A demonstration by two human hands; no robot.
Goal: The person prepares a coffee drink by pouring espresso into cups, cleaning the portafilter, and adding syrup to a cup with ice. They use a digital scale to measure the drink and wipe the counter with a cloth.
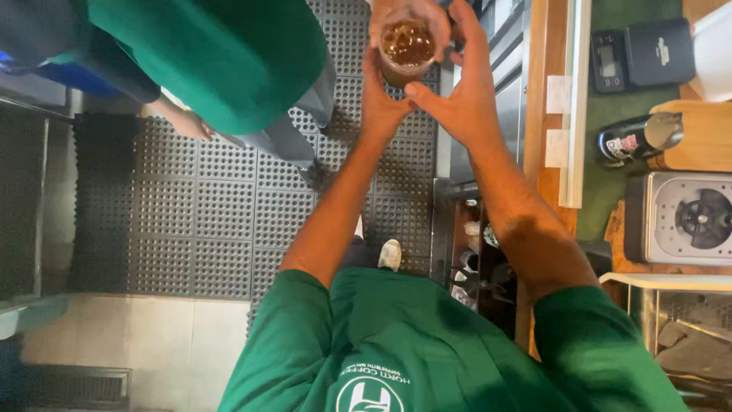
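Both hands wrap one clear cup (407,47) of brown iced drink, held out in front at arm's length over the floor mat (229,198). Left hand (381,103) cups it from below and on the left, thumb up the side. Right hand (467,91) closes round the right side, fingers over the far rim, thumb reaching in toward the left palm. Both arms are nearly straight and converge at the cup, elbows low near the green shirt (427,343).

Step looks like steadying or carrying the filled cup; no lid visible on it. Likely next move calls for keeping it level, since the liquid sits close to the rim, and for one hand taking the full weight before the other lets go.

Another person in green (229,53) stands just beyond, left of the cup. The tabletop (610,191) on the right carries a scale (644,53), a bottle (637,137) lying down and a metal machine (686,217).
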